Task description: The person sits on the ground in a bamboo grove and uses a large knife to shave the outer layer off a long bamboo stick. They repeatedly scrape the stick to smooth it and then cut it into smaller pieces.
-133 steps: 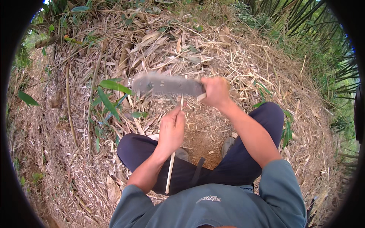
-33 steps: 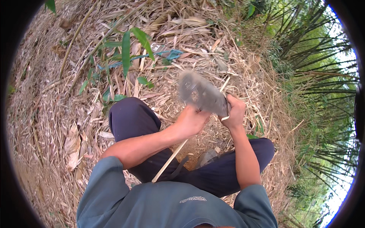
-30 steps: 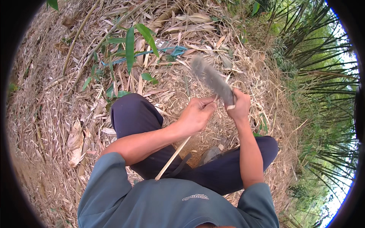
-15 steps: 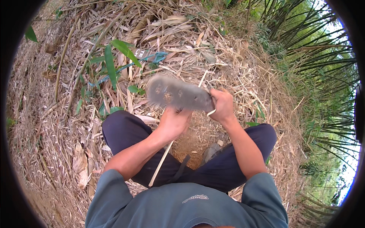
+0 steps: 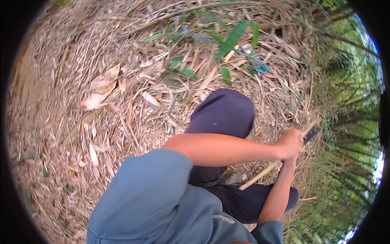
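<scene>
Over to the right, my left hand [image 5: 287,145] is closed around a pale, slender bamboo strip [image 5: 260,176]. Its thicker end points down toward my lap, and its other end shows past my knuckles. My right hand [image 5: 293,156] is directly behind and against the left, its fingers mostly hidden. From beyond both hands juts the dark blade of a broad knife [image 5: 312,135], next to the strip's far end. The handle is covered by my hands, and I take the right hand to be the one gripping it.
Dry bamboo leaves [image 5: 101,87] cover the ground. My bent dark-trousered knee [image 5: 223,112] rises below the hands' left side. Ahead are green leaves [image 5: 233,40] and a blue cord [image 5: 260,68] in the litter. Bamboo stems and foliage [image 5: 349,122] stand at the right.
The view has swung left, so the ground and knees appear farther right. My left arm now reaches across to the right hand. The wide blade, before over my lap, shows only its dark end.
</scene>
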Motion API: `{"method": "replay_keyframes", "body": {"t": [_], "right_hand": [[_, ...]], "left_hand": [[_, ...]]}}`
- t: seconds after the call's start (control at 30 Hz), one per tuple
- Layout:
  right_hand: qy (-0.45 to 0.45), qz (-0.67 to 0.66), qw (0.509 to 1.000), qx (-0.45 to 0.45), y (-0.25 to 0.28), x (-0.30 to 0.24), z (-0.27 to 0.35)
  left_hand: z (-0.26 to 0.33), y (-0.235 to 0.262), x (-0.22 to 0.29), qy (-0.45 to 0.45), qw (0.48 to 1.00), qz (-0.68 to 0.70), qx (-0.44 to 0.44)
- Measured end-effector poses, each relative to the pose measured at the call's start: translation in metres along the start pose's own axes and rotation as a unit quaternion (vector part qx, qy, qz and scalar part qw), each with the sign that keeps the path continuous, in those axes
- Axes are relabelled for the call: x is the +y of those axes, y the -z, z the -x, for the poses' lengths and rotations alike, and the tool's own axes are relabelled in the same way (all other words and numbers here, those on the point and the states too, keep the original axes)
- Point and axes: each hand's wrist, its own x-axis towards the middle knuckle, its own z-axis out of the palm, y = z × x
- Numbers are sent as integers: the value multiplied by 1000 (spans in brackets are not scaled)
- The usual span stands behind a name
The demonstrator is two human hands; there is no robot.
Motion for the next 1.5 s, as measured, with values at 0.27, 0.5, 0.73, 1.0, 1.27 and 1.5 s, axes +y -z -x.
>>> {"method": "replay_keyframes", "body": {"t": [0.27, 0.5, 0.73, 1.0, 1.27, 1.5], "right_hand": [[97, 114, 988, -25, -19, -14, 35], [179, 165, 963, 118, 9, -28, 12], [269, 207, 914, 224, 43, -42, 13], [456, 640, 537, 306, 6, -57, 71], [553, 655, 477, 193, -4, -48, 82], [535, 658, 496, 188, 12, -54, 75]], "left_hand": [[-10, -74, -2, -41, 995, 93, 4], [-25, -61, 4, -26, 995, 91, 15], [-11, -11, 29, -1, 986, 163, -26], [-8, 26, 27, 64, 956, 214, -191], [18, 33, 40, 176, 924, 234, -247], [19, 38, 26, 196, 896, 274, -288]]}}
